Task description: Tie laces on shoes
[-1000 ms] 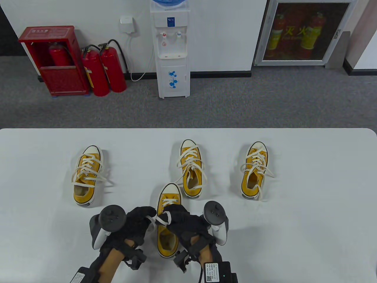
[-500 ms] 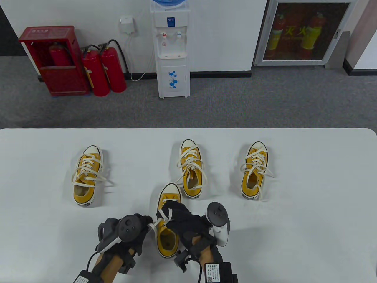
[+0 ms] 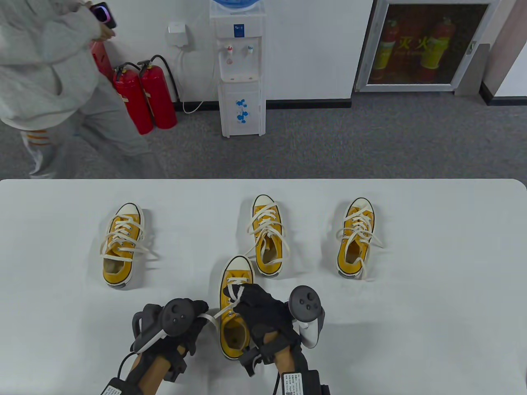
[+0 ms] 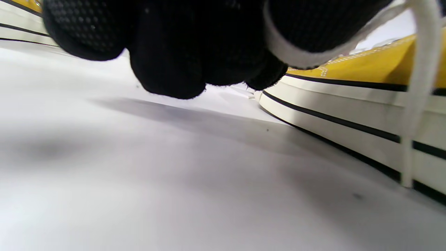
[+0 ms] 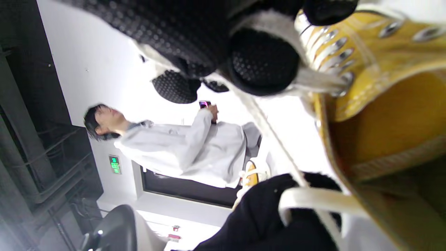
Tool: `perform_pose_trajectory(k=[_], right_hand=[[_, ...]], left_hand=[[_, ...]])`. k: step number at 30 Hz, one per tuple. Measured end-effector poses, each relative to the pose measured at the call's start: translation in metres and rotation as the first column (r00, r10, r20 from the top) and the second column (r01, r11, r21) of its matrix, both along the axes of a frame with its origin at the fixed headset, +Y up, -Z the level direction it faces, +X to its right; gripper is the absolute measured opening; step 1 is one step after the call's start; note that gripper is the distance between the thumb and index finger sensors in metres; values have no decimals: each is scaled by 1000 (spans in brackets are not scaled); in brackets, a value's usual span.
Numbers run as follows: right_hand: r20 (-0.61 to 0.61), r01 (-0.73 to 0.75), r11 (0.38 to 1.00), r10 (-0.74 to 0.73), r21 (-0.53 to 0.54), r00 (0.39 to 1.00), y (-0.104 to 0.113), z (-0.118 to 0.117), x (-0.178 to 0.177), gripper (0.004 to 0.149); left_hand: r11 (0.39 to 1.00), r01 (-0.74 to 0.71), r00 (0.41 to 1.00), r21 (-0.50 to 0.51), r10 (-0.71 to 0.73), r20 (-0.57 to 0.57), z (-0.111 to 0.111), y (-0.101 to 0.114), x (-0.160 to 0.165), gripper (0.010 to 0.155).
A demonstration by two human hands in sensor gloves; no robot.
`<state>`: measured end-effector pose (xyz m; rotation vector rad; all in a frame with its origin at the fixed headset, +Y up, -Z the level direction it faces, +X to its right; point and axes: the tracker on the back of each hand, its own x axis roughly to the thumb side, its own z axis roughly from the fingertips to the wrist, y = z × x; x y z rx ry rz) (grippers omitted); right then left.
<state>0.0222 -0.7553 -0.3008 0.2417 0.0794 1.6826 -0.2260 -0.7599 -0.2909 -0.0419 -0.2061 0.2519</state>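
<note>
Both hands still pinch the lace (image 3: 214, 316) of the near shoe (image 3: 234, 312); a passer-by (image 3: 53, 90) now stands beyond the tabletop (image 3: 411, 329), upper left.

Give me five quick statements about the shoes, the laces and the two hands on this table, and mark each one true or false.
1. Four yellow shoes stand on the table. True.
2. The left hand grips a white lace beside the nearest shoe. True.
3. The right hand rests on the far-right shoe. False: it is over the nearest shoe, with lace around its fingers.
4. The far-left shoe lies on its side. False: it stands upright on its sole.
5. A person in light grey stands beyond the table holding a phone. True.
</note>
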Motion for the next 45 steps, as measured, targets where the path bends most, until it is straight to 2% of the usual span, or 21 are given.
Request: perform_pose_trajectory(k=[7, 11, 18, 21, 26, 32, 36, 40, 42, 45], right_hand=[[88, -96, 995, 92, 37, 992, 6, 3, 6, 38], [82, -130, 992, 130, 0, 988, 6, 4, 13, 41], [-40, -79, 993, 76, -86, 996, -2, -1, 20, 48], [-87, -96, 989, 87, -108, 992, -4, -2, 18, 52], [-83, -143, 986, 136, -81, 987, -3, 0, 12, 52], [-33, -213, 975, 212, -63, 977, -4, 2, 11, 47], [-33, -222, 974, 221, -46, 975, -2, 2, 9, 47], [-35, -227, 973, 226, -37, 974, -1, 2, 7, 49], [-50, -240, 970, 238, -29, 970, -1, 2, 6, 50], [-64, -244, 970, 242, -14, 968, 1, 3, 5, 50]], left_hand=[[1000, -22, 1000, 0, 22, -22, -1, 1, -6, 46], [999, -49, 998, 8, 49, -39, -1, 3, -11, 48], [993, -115, 990, 7, 115, -86, -2, 7, -25, 58], [981, -192, 973, 6, 192, -126, -2, 7, -35, 61], [945, -328, 927, 15, 324, -191, -3, 7, -50, 64], [820, -572, 801, -20, 553, -230, -3, 3, -57, 64], [616, -787, 609, -42, 763, -218, -2, -1, -53, 62], [459, -887, 459, -55, 864, -206, -1, -3, -48, 62], [411, -908, 419, -81, 888, -189, -1, -4, -43, 62], [408, -907, 420, -105, 895, -152, 1, -1, -36, 62]])
